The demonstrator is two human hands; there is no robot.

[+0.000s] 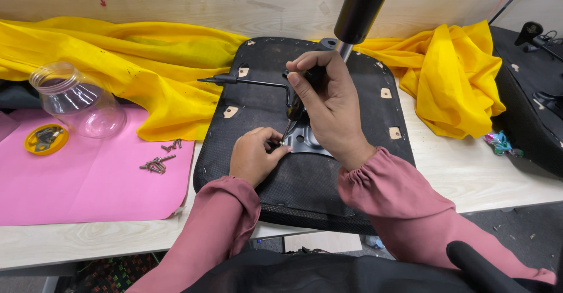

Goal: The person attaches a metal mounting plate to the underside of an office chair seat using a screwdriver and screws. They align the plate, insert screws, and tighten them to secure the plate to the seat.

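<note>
An upside-down black chair seat (pixel 258 93) lies on the table, its metal mounting plate (pixel 305 140) at the middle. My right hand (pixel 328 102) grips the dark handle of a screwdriver (pixel 293 108), its tip pointing down at a screw on the plate. My left hand (pixel 255 152) pinches that screw at the tip, resting on the seat. A thin black lever (pixel 246 82) sticks out leftward across the seat. The chair's gas cylinder (pixel 359 5) rises behind my right hand.
Yellow cloth (pixel 146 64) drapes behind and to both sides. On a pink sheet (pixel 82 181) at left lie loose screws (pixel 158 163), a clear plastic jar (pixel 76 99) on its side and a yellow lid (pixel 46 139). Another black chair part (pixel 528 105) stands at right.
</note>
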